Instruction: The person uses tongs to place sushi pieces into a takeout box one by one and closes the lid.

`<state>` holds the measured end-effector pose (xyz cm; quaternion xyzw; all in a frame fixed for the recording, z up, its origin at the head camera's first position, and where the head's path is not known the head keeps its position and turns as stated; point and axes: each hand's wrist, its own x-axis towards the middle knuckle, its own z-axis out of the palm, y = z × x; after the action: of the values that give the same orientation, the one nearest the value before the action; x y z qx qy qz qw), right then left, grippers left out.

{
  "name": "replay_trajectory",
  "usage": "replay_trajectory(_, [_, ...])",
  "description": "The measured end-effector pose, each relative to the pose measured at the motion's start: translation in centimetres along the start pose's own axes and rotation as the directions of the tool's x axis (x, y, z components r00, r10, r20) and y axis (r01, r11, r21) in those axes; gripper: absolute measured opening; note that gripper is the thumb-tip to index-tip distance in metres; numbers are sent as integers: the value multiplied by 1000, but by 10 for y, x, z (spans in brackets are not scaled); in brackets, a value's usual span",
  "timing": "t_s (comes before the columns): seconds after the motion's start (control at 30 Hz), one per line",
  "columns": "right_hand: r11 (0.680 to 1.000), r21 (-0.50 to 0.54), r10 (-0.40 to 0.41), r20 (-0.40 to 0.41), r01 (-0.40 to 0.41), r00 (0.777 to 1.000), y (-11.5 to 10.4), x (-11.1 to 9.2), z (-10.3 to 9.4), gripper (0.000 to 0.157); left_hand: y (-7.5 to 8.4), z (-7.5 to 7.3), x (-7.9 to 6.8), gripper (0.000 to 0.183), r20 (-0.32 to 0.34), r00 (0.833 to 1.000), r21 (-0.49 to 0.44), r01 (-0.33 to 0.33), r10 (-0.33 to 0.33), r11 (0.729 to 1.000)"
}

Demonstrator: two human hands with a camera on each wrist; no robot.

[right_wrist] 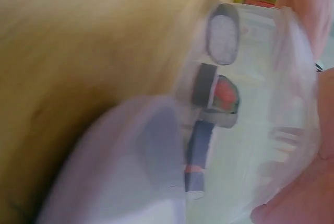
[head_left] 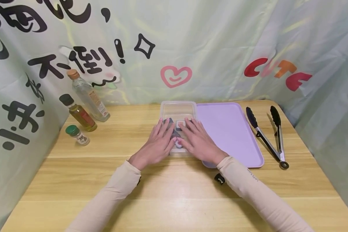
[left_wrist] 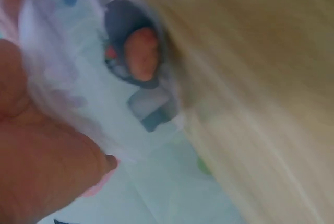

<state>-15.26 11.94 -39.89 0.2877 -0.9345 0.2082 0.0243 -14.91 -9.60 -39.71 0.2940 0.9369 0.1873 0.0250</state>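
A clear plastic box stands on the wooden table with several sushi pieces in its near part. One sushi roll shows an orange centre inside a dark wrap. A rice-filled roll and other pieces show through the box's wall in the right wrist view. My left hand rests over the box's left side, its fingers straight and spread. My right hand lies flat over the right side, fingers also extended. The two thumbs come close together near the box's front. Both hands hide much of the box and sushi.
A lilac tray lies right beside the box. Beyond it, black-tipped metal tongs lie spread. At the left stand a tall clear bottle, a smaller oil bottle and a green-capped jar. A printed curtain hangs behind the table.
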Motion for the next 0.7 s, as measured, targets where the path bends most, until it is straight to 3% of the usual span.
replay_trajectory(0.17, [990, 133, 49, 20, -51, 999, 4, 8, -16, 66, 2, -19, 6, 64, 35, 999, 8, 23, -23, 1000])
replay_trajectory(0.33, [993, 88, 78, 26, -80, 997, 20, 34, -27, 71, -7, -35, 36, 62, -15, 998, 31, 69, -68, 997])
replay_trajectory(0.53, [995, -36, 97, 87, -95, 991, 43, 60, -23, 81, -23, -26, 72, 67, 28, 991, 30, 133, -134, 991])
replay_trajectory(0.7, [993, -51, 109, 110, -104, 988, 49, 66, -18, 83, -31, -15, 80, 69, 24, 988, 97, 151, -154, 984])
